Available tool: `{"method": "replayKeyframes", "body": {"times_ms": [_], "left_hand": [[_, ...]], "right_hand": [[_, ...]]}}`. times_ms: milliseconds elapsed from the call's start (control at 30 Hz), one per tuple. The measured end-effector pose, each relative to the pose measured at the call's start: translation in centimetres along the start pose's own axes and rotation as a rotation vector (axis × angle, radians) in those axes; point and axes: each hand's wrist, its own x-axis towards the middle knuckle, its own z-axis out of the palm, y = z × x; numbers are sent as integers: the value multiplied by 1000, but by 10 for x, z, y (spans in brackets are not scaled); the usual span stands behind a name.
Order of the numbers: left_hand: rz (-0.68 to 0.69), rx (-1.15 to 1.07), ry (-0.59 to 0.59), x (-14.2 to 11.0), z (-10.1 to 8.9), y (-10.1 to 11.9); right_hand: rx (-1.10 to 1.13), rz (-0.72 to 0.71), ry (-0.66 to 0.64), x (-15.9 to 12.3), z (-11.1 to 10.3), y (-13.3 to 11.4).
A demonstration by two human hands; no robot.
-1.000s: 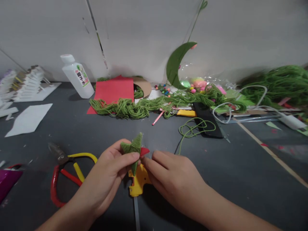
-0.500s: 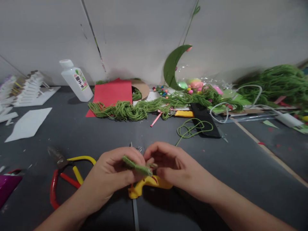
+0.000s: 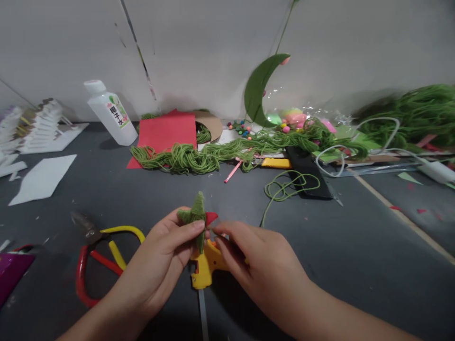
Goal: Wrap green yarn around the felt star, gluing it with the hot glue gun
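Observation:
My left hand (image 3: 174, 251) pinches a small star (image 3: 196, 214) partly wrapped in green yarn between thumb and fingers. One red point of the star shows bare on its right side. Close beside that point, the thumb and fingers of my right hand (image 3: 256, 255) are pressed together on a strand of green yarn, mostly hidden by the hand. From behind this hand the strand runs up to a loose green yarn coil (image 3: 287, 187) on the table. Under both hands lies a yellow glue gun (image 3: 202, 273) with a glue stick (image 3: 203, 310) poking out of it.
Pliers (image 3: 88, 241) with red and yellow handles lie at the left. Along the wall are a white bottle (image 3: 110, 113), red sheet (image 3: 167, 130), green yarn bundle (image 3: 185, 158), yellow cutter (image 3: 276, 163), black phone-like slab (image 3: 309, 180) and white cable (image 3: 341, 166). A green crescent (image 3: 254, 90) hangs there.
My left hand has turned the star from edge-on to upright, so its points and red tip show. My right hand has closed into a pinch and turned knuckles up. The view has shifted slightly.

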Motion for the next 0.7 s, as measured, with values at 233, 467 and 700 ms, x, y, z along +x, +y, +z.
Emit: {"method": "replayKeyframes", "body": {"times_ms": [233, 467, 700], "left_hand": [[63, 178, 17, 1, -3, -4], [98, 399, -36, -2, -3, -4], [-56, 351, -122, -9, 2, 1]], "right_hand": [[-312, -270, 4, 3, -3, -5], [-53, -159, -69, 10, -18, -5], [199, 129, -52, 22, -39, -3]]}}
